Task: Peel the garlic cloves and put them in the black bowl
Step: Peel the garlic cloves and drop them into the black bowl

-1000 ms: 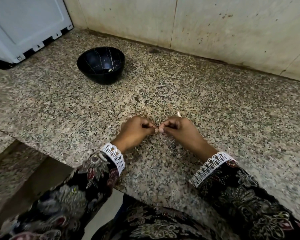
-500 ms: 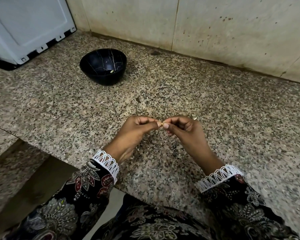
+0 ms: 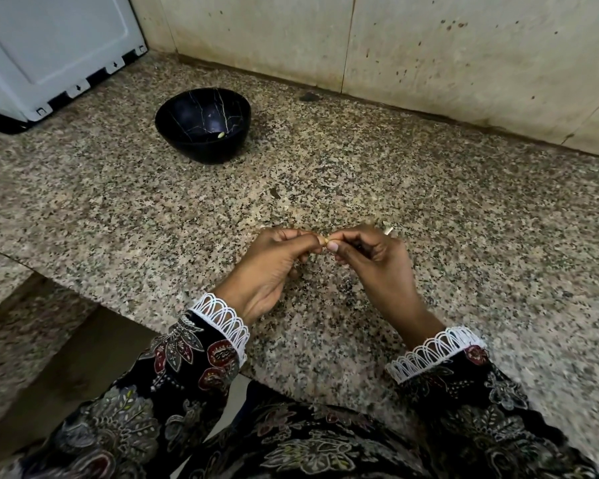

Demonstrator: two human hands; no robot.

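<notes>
- Speckled granite tabletop (image 3: 481,243) is carrying a glossy black round bowl (image 3: 201,152) with pale veining, sitting well apart from both hands, far left.
- Left hand (image 3: 274,261) and right hand (image 3: 374,254) are meeting fingertip to fingertip, both pinching one small pale garlic clove (image 3: 323,239) between thumb and forefinger, other fingers curling in.
- Another small pale clove (image 3: 221,134) is lying inside the bowl.
- Thin pale sliver (image 3: 388,231) is poking out just behind the right hand; cannot tell what.

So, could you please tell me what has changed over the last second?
Very little: the left hand and right hand rolled their wrists slightly but still pinch the same garlic clove between them. The black bowl, with one pale piece inside, stayed put.
</notes>
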